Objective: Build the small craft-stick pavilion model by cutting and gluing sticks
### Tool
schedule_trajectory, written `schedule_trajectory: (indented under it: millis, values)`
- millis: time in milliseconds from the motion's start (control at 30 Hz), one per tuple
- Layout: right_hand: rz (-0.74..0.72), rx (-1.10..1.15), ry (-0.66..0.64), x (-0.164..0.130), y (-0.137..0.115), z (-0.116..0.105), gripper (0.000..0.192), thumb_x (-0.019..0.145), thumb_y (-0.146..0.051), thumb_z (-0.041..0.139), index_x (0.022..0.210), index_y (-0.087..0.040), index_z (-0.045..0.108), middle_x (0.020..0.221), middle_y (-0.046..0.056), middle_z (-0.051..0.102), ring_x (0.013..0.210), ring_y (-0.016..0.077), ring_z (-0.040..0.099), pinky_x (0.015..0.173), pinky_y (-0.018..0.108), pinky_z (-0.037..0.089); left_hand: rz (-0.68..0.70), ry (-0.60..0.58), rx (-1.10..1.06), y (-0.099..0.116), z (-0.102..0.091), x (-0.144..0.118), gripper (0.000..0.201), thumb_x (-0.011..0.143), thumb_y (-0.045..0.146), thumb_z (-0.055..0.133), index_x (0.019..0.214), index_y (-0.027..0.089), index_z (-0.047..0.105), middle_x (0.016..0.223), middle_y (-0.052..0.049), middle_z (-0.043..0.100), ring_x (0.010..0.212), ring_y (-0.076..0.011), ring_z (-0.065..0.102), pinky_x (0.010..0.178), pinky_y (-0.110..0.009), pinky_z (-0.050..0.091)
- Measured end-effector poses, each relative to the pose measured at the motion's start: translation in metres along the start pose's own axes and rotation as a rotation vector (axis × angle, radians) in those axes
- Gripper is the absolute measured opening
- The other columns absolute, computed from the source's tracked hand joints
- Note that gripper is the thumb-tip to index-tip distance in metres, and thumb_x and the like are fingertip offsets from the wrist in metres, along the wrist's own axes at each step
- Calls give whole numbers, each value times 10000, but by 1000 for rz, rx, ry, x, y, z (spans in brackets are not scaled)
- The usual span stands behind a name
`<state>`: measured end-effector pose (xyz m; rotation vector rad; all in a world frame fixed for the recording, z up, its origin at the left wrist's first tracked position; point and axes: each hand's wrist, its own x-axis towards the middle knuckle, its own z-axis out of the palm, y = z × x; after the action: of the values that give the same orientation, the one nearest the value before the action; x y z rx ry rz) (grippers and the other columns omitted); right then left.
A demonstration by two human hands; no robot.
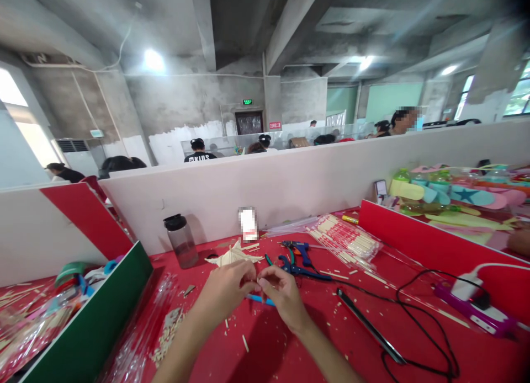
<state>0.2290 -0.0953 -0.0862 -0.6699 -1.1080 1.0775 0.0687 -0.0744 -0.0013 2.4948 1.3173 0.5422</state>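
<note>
Over the red tabletop (285, 352), my left hand (232, 281) and my right hand (284, 294) meet with fingertips pinched together. Whatever they hold between them is too small or hidden to make out. A blue stick-like piece (263, 299) shows just beneath the fingers. Behind my left hand lies a pale structure of thin wooden sticks (234, 255), partly covered by the hand. Beyond my right hand are blue-handled cutting pliers (304, 269) and a blue glue gun (303, 251).
A dark water bottle (182, 245) and a phone (248, 225) stand by the white partition (248, 184). Bagged wooden sticks (345, 237) lie at the back right. A black bar-shaped tool (368, 325), a cable and a purple power strip (476, 311) are right. Scraps (168, 333) lie left.
</note>
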Motion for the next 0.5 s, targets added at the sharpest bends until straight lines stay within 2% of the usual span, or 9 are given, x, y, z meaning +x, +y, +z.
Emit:
schedule_trajectory:
  millis: [100,200,300,367,500]
  values:
    - [24,7,-16,2,2,1,300,778,-461,798,798,-190,673,745,-5,653,591,129,578,551,241,482,10,5,25,-2,-4,0,54,844,223,614,821,241,659,861,7,719,743,-178,627,630,-254,369]
    - [72,-7,9,3,6,2,326,780,-486,792,807,-187,665,706,3,664,635,157,629,586,253,515,16,42,13,-10,-18,-2,95,895,294,585,837,234,631,837,1,712,719,-178,627,622,-255,377]
    - [128,-26,52,4,12,2,366,755,-512,805,833,-179,674,715,22,687,686,188,678,649,292,566,-8,147,32,-33,-36,-4,210,963,384,493,882,230,609,830,-20,706,712,-195,628,639,-274,409]
    - [143,-34,60,4,17,1,388,729,-517,819,851,-173,687,746,32,701,718,202,697,700,323,589,-44,211,51,-53,-42,-4,210,968,382,472,909,228,602,852,-36,703,735,-211,638,657,-286,435]
    - [158,-76,40,5,23,1,361,723,-481,820,864,-171,700,759,33,706,720,203,697,722,340,595,-2,291,67,-89,-33,3,219,962,363,469,986,204,618,982,-90,707,893,-253,665,782,-339,493]
